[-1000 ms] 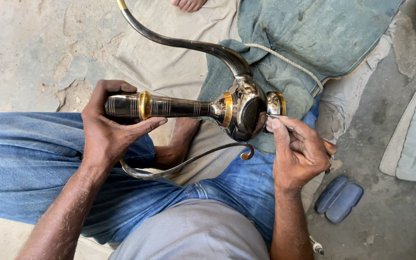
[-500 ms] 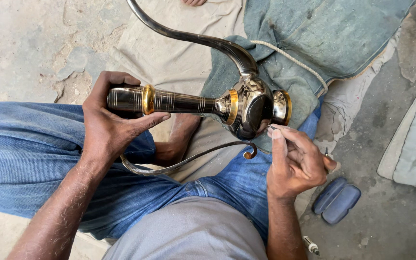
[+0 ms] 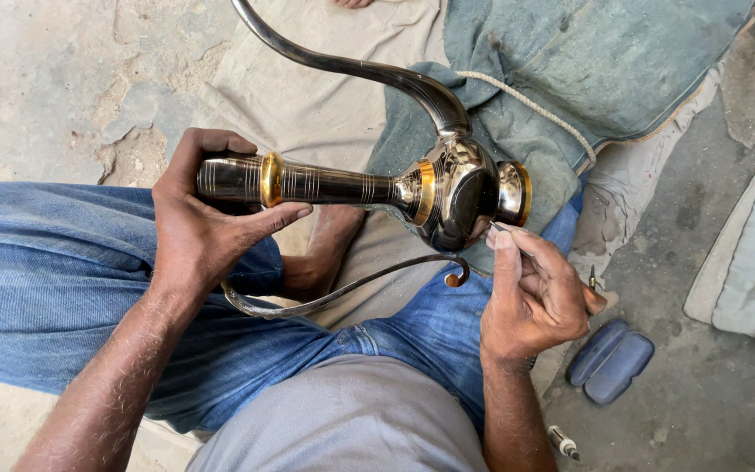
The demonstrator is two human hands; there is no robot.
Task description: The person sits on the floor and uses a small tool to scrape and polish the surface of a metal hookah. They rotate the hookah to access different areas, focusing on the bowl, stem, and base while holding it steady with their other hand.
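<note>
Dark metal vessel being worked with a fine tool, held over the lap.

Right hand fingers are pinching together on a thin pointed tool, its tip touching the round body of the dark brass-banded vessel. Left hand fingers are wrapping tight around the vessel's long neck beside a brass ring. The curved spout is arching up over the green cloth; a thin curled handle is hanging below, above the jeans. A blue case is lying on the concrete near the right wrist.

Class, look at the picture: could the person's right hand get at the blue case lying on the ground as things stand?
Probably yes. The blue case lies on the bare ground just beside the right hand, with nothing between them, but that hand is pinching a thin tool against the metal vessel.
</note>
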